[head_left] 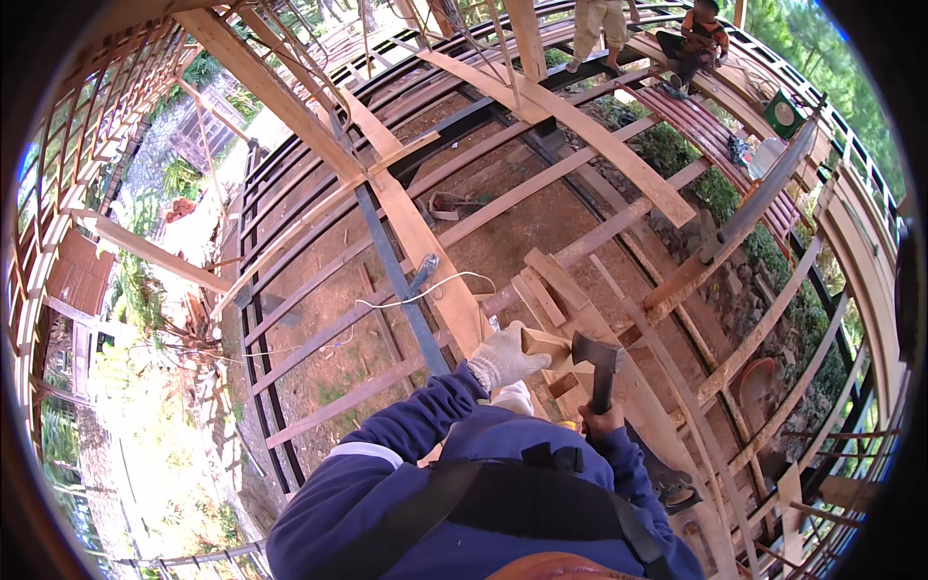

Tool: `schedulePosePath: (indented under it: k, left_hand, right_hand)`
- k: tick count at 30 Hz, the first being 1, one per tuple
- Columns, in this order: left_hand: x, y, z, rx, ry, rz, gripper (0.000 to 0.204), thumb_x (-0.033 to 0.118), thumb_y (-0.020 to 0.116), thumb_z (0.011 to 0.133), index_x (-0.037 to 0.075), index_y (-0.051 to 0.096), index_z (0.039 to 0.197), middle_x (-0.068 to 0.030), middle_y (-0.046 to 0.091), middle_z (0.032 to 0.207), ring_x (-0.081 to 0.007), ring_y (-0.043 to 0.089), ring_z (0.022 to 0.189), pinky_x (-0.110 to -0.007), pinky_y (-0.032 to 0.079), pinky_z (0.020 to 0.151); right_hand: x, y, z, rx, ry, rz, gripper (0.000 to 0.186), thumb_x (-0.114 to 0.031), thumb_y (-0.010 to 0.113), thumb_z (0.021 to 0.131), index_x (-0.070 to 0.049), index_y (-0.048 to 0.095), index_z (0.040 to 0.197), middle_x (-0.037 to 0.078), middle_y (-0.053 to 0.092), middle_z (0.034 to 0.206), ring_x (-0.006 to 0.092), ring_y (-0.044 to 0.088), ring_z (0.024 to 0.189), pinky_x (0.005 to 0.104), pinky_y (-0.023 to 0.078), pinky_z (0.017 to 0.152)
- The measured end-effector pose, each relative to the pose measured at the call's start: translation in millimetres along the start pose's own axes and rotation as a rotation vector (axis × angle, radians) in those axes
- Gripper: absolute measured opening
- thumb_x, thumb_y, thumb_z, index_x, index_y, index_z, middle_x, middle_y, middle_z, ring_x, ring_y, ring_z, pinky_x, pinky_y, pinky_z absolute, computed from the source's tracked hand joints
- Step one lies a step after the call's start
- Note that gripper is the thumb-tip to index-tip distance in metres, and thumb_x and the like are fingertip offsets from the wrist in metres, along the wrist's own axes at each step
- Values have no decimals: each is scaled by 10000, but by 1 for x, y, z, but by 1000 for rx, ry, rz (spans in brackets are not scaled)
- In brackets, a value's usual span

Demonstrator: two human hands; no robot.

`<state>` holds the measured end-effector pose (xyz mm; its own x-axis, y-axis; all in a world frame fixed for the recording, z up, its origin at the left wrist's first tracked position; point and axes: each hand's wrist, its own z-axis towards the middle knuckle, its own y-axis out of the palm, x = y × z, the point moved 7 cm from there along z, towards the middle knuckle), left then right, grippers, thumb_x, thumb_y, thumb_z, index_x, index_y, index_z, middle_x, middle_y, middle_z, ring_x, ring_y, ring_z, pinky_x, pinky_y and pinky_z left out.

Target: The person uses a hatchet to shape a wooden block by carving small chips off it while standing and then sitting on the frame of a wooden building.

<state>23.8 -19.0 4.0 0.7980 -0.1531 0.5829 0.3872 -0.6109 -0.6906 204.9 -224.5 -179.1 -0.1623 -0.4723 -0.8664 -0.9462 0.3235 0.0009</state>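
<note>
My left hand (507,354), in a pale knitted glove, grips a short block of wood (544,345) at lower centre. Just to its right, my bare right hand (601,421) is closed on the handle of an axe, whose dark blade (592,353) is against or very near the block's right end; whether they touch I cannot tell. Under my hands runs a wide board (638,416), with loose offcuts (541,295) lying beyond the block. A long plank (435,290) to the left carries a dark tool (421,275), too small to identify, and a white cord (387,304).
An open framework of joists (319,387) surrounds me over dirt ground. An upright post (527,39) and diagonal timber (271,97) stand ahead. Two people (691,43) are on the far right edge, near red corrugated sheets (686,121) and a green object (781,114). A pipe (764,184) slants at right.
</note>
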Motion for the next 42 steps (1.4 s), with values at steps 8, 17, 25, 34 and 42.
schedulePosePath:
  k: [8,17,25,34,42]
  left_hand:
    - [15,0,0,-6,-30,113,778,535,786,791,-63,537,1221,-309,700,1091,-450,688,1069,-481,540,927]
    - [22,16,-4,-5,9,135,701,495,786,794,-34,540,1182,-307,710,1061,-429,705,1040,-495,560,887]
    - [40,22,1,60,49,180,690,505,796,786,-6,534,1168,-294,712,1034,-456,700,1013,-516,560,865]
    - [51,30,1,46,54,129,656,485,806,798,-2,537,1146,-271,722,1023,-459,699,995,-512,564,839]
    - [47,34,-9,61,144,144,692,484,810,795,-23,525,1169,-302,707,1002,-450,704,983,-498,565,833]
  right_hand:
    - [-163,-6,-68,366,-731,-180,74,-30,677,928,-37,603,930,46,624,728,130,611,642,307,497,586]
    - [-120,-2,-47,392,-424,-406,144,-123,761,871,-47,645,912,115,666,768,225,647,702,365,518,681]
    - [-70,-16,-22,200,-48,-567,241,-205,793,818,-33,658,919,149,679,750,260,678,700,408,524,668]
    - [-253,-11,-118,394,-1004,-148,135,22,598,980,-11,513,1080,81,612,743,120,576,642,295,484,582]
    - [-44,-7,-29,345,-88,-631,257,-273,744,824,-44,690,929,257,686,821,443,688,803,496,526,700]
